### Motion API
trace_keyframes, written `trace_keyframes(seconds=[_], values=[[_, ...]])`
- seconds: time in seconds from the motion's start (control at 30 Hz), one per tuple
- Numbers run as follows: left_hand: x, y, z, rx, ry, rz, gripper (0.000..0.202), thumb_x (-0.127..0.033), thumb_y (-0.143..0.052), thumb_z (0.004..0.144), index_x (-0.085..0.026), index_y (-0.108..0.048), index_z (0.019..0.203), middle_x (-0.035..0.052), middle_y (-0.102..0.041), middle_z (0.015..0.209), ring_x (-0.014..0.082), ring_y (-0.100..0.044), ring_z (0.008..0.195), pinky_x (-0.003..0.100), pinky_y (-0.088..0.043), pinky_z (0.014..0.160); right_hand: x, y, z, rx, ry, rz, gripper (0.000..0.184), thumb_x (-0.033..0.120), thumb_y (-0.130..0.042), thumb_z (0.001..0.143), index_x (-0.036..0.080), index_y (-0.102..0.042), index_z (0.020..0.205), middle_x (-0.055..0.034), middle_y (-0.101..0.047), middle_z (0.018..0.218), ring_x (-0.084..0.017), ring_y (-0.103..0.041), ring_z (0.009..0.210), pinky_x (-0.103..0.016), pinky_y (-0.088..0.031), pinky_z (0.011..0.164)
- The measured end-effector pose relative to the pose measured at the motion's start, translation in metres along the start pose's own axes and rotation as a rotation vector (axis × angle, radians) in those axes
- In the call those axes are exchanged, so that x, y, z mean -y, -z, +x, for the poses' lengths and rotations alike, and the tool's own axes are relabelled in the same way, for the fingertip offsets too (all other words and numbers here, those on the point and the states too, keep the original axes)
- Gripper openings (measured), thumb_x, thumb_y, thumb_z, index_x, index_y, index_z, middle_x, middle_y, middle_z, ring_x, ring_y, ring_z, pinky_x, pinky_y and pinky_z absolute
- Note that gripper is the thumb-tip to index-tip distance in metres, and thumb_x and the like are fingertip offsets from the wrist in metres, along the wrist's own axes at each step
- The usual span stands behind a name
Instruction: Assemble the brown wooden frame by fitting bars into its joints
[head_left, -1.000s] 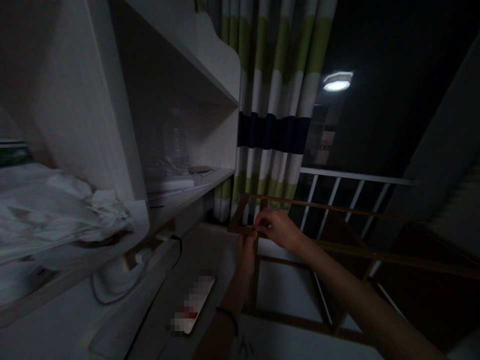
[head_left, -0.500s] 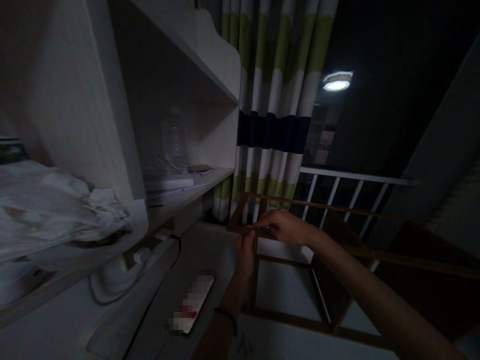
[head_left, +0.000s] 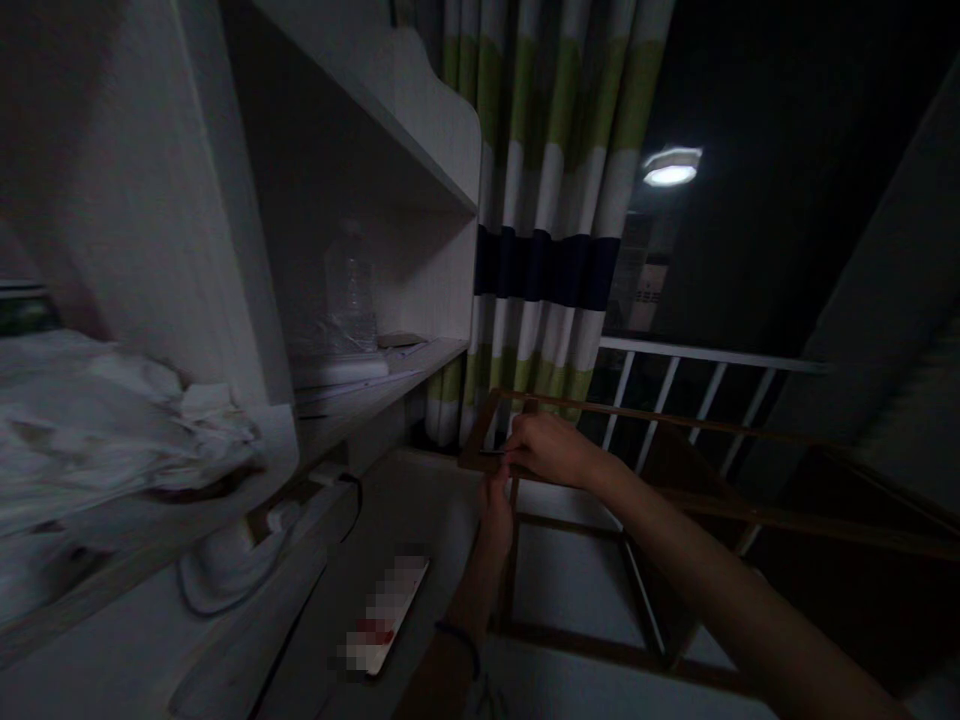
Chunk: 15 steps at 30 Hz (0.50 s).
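Observation:
A brown wooden frame (head_left: 517,580), shaped like a shelf rack with several bars and panels, lies across the white desk and reaches off to the right. At its left end, my left hand (head_left: 496,510) pinches the edge of the frame from below, a dark band round the wrist. My right hand (head_left: 551,448) comes over the frame from the right, fingers closed just above the left fingertips. A thin sliver shows at the right fingertips, too dark and small to name. Both hands meet at the same spot on the frame.
A phone (head_left: 394,615) lies on the desk left of my forearm. White shelves (head_left: 435,270) hold a clear plastic bottle (head_left: 351,290) and papers. Crumpled white plastic (head_left: 112,430), a plug (head_left: 283,515) and cables are at left. A striped curtain (head_left: 551,270) and white railing (head_left: 712,355) stand behind.
My right hand has shifted slightly left and its wrist has turned, the fingers closer over the left fingertips. My left hand has moved slightly right. The frame stays about in place.

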<state>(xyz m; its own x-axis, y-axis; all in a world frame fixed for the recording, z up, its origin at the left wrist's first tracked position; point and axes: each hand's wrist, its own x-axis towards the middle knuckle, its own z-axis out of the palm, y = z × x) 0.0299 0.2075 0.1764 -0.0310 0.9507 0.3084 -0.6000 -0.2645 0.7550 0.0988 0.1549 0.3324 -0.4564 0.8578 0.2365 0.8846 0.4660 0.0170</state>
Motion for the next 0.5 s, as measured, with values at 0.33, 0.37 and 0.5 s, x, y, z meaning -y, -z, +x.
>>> trace_keyframes(seconds=[0.33, 0.37, 0.5], values=[[-0.008, -0.003, -0.003, -0.025, 0.025, 0.029, 0.036, -0.042, -0.052, 0.067, -0.012, -0.061, 0.086, 0.0060, -0.064, 0.085, 0.0224, -0.057, 0.086, 0.033, -0.042, 0.078, -0.018, -0.021, 0.012, -0.085, -0.213, 0.548, 0.016, 0.020, -0.065, 0.067, 0.014, -0.065, 0.081, 0.0013, -0.058, 0.058, -0.008, -0.051, 0.053, -0.017, -0.035, 0.050], [-0.008, -0.003, -0.004, -0.025, 0.025, 0.033, 0.035, -0.042, -0.051, 0.067, -0.012, -0.061, 0.085, 0.0060, -0.064, 0.085, 0.0220, -0.057, 0.085, 0.033, -0.042, 0.078, -0.020, -0.024, 0.012, -0.085, -0.227, 0.599, 0.013, 0.022, -0.065, 0.067, 0.012, -0.065, 0.076, 0.0009, -0.057, 0.057, -0.008, -0.050, 0.053, -0.017, -0.035, 0.049], [-0.010, -0.003, -0.004, -0.049, 0.010, 0.068, 0.031, -0.041, -0.051, 0.067, -0.014, -0.060, 0.078, 0.0038, -0.063, 0.079, 0.0194, -0.056, 0.081, 0.030, -0.041, 0.076, -0.023, -0.029, 0.007, -0.051, -0.316, 0.761, 0.025, 0.031, -0.054, 0.076, 0.009, -0.062, 0.069, -0.0006, -0.055, 0.056, -0.009, -0.046, 0.047, -0.018, -0.033, 0.043]])
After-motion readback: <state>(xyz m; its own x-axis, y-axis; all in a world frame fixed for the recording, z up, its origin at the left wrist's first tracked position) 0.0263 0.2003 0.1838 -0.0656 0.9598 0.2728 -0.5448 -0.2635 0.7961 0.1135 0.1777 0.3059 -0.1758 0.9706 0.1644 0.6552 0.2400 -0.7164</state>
